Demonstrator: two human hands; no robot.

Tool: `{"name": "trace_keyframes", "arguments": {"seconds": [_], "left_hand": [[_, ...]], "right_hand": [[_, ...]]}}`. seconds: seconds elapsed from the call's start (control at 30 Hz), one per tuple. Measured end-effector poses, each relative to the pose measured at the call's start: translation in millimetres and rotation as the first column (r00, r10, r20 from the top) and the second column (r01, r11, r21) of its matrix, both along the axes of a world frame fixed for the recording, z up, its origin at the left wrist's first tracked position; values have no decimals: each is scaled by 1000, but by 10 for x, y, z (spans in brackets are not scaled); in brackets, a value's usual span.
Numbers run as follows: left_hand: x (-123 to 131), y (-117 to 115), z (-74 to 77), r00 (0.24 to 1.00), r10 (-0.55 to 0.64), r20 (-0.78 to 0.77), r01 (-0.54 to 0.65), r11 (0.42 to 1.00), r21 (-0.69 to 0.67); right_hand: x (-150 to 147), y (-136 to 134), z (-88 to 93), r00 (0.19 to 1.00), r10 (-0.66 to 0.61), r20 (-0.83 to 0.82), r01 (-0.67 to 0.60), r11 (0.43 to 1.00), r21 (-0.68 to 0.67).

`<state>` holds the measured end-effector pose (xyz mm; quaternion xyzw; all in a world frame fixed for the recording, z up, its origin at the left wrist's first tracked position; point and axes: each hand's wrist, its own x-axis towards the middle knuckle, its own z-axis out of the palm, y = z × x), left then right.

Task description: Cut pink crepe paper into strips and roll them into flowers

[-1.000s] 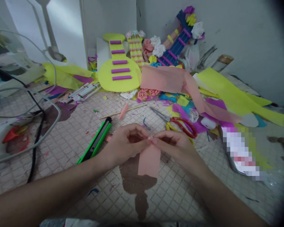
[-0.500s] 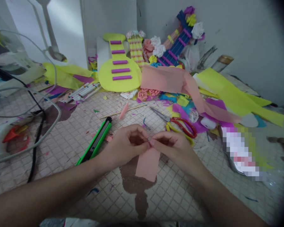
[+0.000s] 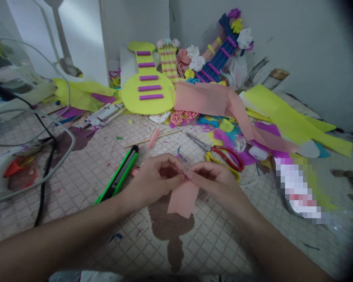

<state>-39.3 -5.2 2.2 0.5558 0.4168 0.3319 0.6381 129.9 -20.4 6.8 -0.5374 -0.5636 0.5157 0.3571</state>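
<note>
Between my two hands hangs a small strip of pink crepe paper [image 3: 182, 199], pinched along its top edge. My left hand [image 3: 161, 176] is closed, thumb against fingertips on the paper's upper left. My right hand [image 3: 213, 176] pinches the same edge just beside it, and the fingertips of both hands nearly meet. The pinched part of the paper is mostly hidden by the fingers. A green utility knife [image 3: 119, 174] lies left of my left hand. Scissors with red and yellow handles [image 3: 228, 156] rest beyond my right hand. A thin wooden stick [image 3: 164, 135] and a rolled pink piece [image 3: 153, 138] lie ahead.
A yellow guitar-shaped cutout [image 3: 148, 92] with purple bars stands at the back, beside a blue one [image 3: 216, 62] trimmed with paper flowers. Pink paper [image 3: 202, 98] and yellow sheets [image 3: 282, 111] spread rightward. Cables [image 3: 45, 176] and white markers [image 3: 102, 113] lie left.
The lower edge of the pink paper has risen slightly and now looks more folded or tilted. Both hands keep their pinch in nearly the same place.
</note>
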Motion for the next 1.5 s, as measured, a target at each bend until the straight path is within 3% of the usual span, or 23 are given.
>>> {"name": "trace_keyframes", "arguments": {"seconds": [0.4,1.03,1.27,1.4,1.5], "left_hand": [[8,-2,35,999,26,-37,-24,999,45],[13,15,78,995,94,-42,-91,993,79],[33,-28,29,988,-147,-47,144,988,-61],[-4,-13,52,983,-134,-122,135,991,-1],[-32,-3,73,952,-238,-194,249,968,35]], "right_hand": [[-17,-3,-2,1000,15,-15,-15,1000,3],[31,23,14,977,-184,-107,178,982,-55],[28,61,53,893,-313,-322,290,950,-119],[63,55,76,903,-206,-377,192,979,-74],[72,15,93,976,5,-218,4,999,40]]}}
